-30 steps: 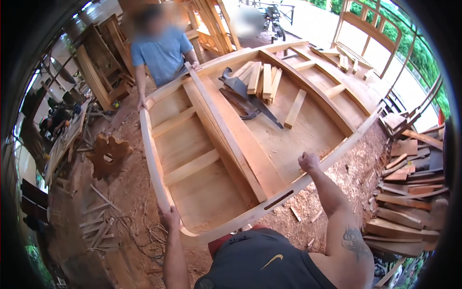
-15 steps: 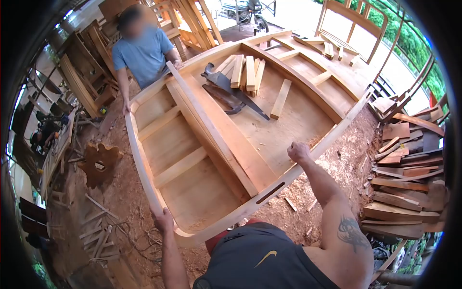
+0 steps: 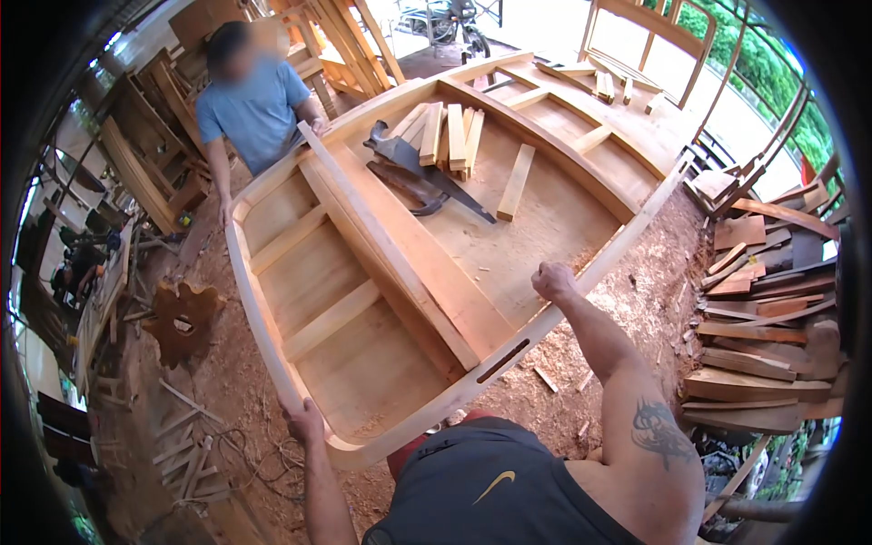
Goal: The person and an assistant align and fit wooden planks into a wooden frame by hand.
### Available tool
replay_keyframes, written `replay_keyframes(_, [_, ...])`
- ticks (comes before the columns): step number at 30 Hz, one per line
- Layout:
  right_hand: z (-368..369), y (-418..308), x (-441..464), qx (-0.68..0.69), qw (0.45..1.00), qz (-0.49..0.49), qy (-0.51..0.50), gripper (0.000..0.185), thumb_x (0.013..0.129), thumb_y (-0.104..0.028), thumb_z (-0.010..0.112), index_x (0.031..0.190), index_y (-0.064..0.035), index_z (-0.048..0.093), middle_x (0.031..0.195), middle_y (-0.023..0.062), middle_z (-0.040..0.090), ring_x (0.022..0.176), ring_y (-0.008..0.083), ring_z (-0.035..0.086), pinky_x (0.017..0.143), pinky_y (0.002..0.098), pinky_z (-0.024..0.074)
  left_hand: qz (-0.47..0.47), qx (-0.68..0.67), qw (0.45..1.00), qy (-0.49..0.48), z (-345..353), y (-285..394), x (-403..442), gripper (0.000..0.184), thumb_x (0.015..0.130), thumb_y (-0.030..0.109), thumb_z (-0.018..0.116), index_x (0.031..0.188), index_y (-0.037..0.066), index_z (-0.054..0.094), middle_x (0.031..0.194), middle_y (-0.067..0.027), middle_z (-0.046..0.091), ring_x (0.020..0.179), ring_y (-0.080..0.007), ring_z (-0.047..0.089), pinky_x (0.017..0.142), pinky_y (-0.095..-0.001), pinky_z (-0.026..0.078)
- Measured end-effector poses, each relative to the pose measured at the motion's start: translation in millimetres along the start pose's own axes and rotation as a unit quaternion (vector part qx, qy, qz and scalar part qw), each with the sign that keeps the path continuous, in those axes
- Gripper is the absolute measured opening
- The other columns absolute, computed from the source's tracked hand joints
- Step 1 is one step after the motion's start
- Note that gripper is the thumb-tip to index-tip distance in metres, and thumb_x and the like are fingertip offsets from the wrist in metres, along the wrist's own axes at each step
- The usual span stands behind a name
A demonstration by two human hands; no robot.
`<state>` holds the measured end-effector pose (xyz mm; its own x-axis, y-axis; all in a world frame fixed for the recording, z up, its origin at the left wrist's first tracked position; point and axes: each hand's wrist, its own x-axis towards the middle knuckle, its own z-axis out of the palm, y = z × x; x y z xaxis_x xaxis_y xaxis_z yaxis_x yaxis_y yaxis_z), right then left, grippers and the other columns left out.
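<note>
A large pale wooden frame (image 3: 263, 345) with rounded corners, crosspieces and panels lies in front of me. My left hand (image 3: 304, 420) is closed around its outer edge near the near-left corner. My right hand (image 3: 554, 280) makes a fist at the inner side of the near rail; what it holds, if anything, is hidden. A long slot (image 3: 502, 361) is cut into that rail between my hands. A loose board (image 3: 400, 236) lies lengthwise across the frame. On the middle panel rest a handsaw (image 3: 445, 177), a dark curved-handled tool (image 3: 406, 186) and several wood blocks (image 3: 445, 136).
Across the frame a person in a blue shirt (image 3: 254, 109) has hands at its far-left edge. Stacked offcuts (image 3: 763, 363) line the right side. A slab with a hole (image 3: 182, 322), wood strips (image 3: 186, 463) and cords lie on the shavings-covered ground to the left.
The whole scene has shifted slightly left and up in view, as the camera turns. Both my hands keep their places at the frame, and the saw and blocks lie as before.
</note>
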<state>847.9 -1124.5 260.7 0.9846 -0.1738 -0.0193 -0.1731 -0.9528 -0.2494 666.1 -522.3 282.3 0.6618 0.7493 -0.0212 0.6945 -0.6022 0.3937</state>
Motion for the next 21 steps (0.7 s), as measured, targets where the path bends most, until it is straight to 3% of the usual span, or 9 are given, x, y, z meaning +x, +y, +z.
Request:
replay_keyframes(12, [11,8,3,0.016,1.000,-0.007,0.026,0.032,0.081,-0.029,0.052,0.079,-0.0037,0.072,0.088,0.0238,0.070,0.087,0.0408,0.068,0.083,0.0472,0.0543,0.031,-0.016,0.999,0.032,18,-19,10,0.076,0.086,0.028,0.060,0.152,0.012,0.026,0.130,-0.0293,0.055,0.108,-0.0475,0.061,0.092,-0.0537,0.050])
replay_keyframes(15, [-5,0,0,-0.001,0.999,0.010,-0.037,0.039,0.084,-0.032,0.051,0.094,-0.0028,0.074,0.096,0.0228,0.071,0.096,0.0382,0.069,0.088,0.0442,0.0537,0.041,-0.020,0.998,0.035,18,-21,11,0.075,0.086,0.026,0.059,0.152,0.010,0.026,0.130,-0.0300,0.054,0.108,-0.0478,0.061,0.092,-0.0540,0.050])
replay_keyframes(18, [0,2,-1,0.019,1.000,0.010,0.012,0.031,0.081,-0.028,0.052,0.080,-0.0036,0.072,0.089,0.0234,0.070,0.088,0.0395,0.069,0.084,0.0467,0.0542,0.037,-0.008,0.999,0.035,23,-25,16,0.075,0.086,0.025,0.059,0.152,0.010,0.027,0.129,-0.0303,0.054,0.107,-0.0480,0.061,0.092,-0.0539,0.049])
replay_keyframes(21, [1,2,0,0.016,1.000,0.009,0.004,0.031,0.080,-0.028,0.052,0.081,-0.0039,0.072,0.089,0.0226,0.070,0.088,0.0394,0.069,0.083,0.0463,0.0545,0.044,-0.021,0.998,0.040,23,-25,15,0.075,0.086,0.024,0.058,0.152,0.011,0.026,0.129,-0.0298,0.055,0.107,-0.0477,0.061,0.092,-0.0534,0.050])
